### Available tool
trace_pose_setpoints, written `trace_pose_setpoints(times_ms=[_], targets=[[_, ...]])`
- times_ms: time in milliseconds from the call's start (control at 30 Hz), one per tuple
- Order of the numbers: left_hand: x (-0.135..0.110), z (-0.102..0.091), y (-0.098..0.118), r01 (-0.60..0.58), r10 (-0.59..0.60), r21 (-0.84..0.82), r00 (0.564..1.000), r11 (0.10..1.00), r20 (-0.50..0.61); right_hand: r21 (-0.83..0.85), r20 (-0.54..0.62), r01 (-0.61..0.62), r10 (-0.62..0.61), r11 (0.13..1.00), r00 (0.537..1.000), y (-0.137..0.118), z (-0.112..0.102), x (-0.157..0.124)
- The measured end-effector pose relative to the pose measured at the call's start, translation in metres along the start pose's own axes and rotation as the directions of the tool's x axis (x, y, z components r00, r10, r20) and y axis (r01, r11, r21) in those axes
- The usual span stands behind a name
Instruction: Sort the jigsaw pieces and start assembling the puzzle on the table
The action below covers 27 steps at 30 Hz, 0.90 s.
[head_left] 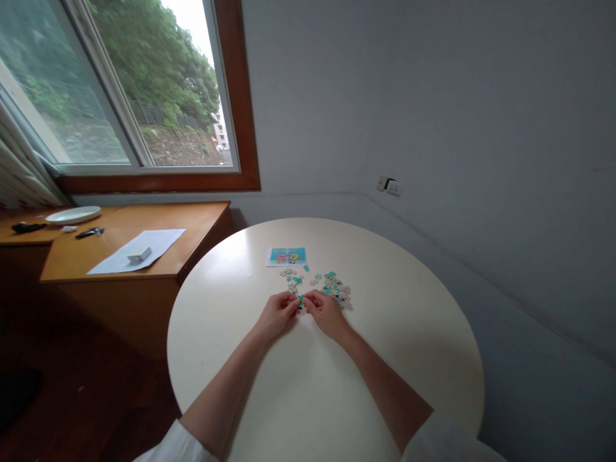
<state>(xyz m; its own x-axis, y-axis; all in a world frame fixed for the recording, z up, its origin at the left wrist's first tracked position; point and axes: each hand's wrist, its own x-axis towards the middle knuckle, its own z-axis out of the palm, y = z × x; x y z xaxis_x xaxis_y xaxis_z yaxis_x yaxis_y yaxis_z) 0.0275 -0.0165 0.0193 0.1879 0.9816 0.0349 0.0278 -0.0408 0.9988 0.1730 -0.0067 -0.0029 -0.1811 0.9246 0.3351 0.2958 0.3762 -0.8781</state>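
Note:
My left hand [280, 310] and my right hand [325, 310] meet over the middle of a round white table [298, 398]. Between their fingertips are small green and dark jigsaw puzzle pieces [301, 302], which both hands pinch; how the pieces fit together is too small to tell. A loose pile of jigsaw pieces [339, 292], some teal and some pale side up, lies just beyond my right hand. Several more pieces [294, 280] are scattered ahead of my left hand. Behind them rests a small picture card [287, 256] with cartoon figures on blue.
A wooden desk [202, 240] stands to the left, close to the round table. On it are a white sheet of paper [163, 240] with a small white box [139, 254], a white plate [74, 215] and dark small items. A wall socket [394, 187] sits behind, right.

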Motion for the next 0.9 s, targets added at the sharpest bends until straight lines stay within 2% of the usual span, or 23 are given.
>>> trace_pose_setpoints(times_ms=[233,367,433,533,667,900], targets=[[0.001,-0.001,-0.004,-0.011,0.012,0.01,1.0,1.0,-0.003,-0.025,-0.04,-0.009,0.008,1.0,0.999,0.002,0.001,0.002],[0.004,-0.001,-0.008,0.007,-0.008,-0.01,0.999,1.0,-0.047,-0.038,-0.075,-0.017,0.015,0.999,0.997,0.004,0.0,0.003],[0.005,-0.003,-0.009,0.003,-0.002,0.012,0.996,1.0,-0.088,-0.099,-0.108,-0.013,0.002,0.995,0.994,0.004,-0.003,0.004],[0.006,-0.007,-0.01,-0.045,0.06,0.095,0.985,0.994,-0.16,-0.288,-0.152,-0.013,-0.032,0.958,0.988,0.004,-0.01,0.005],[0.009,-0.016,-0.012,-0.084,0.141,0.221,0.957,0.972,-0.255,-0.515,-0.084,-0.007,-0.043,0.857,0.996,0.002,-0.015,0.005],[0.013,-0.021,-0.013,-0.017,0.139,0.362,0.939,0.932,-0.314,-0.679,0.037,-0.027,0.07,0.734,0.997,-0.007,-0.013,0.002]])
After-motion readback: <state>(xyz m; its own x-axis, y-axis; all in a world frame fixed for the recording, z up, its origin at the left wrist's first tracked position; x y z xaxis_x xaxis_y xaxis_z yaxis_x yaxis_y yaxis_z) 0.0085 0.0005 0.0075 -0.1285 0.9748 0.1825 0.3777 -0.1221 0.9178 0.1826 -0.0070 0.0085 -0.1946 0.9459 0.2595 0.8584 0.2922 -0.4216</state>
